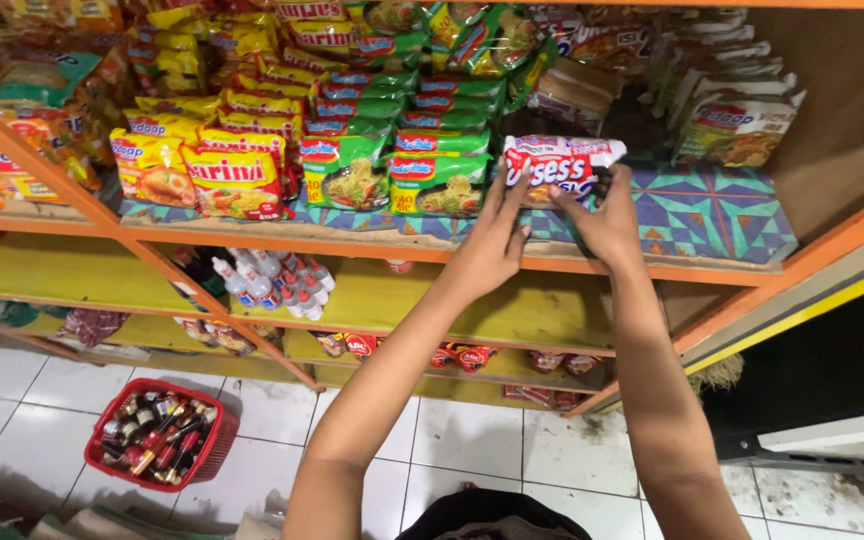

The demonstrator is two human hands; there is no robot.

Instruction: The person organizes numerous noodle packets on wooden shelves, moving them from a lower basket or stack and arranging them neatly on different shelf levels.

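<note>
Both hands (552, 225) apparently gripping white noodle packet (562, 160) on shelf (652, 262)

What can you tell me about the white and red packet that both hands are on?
The packet is a flat pouch of glossy plastic, white with red and some blue print. It lies on top of a short stack on the patterned shelf liner, beside green packets. The left hand and right hand grip its front edge.
</note>
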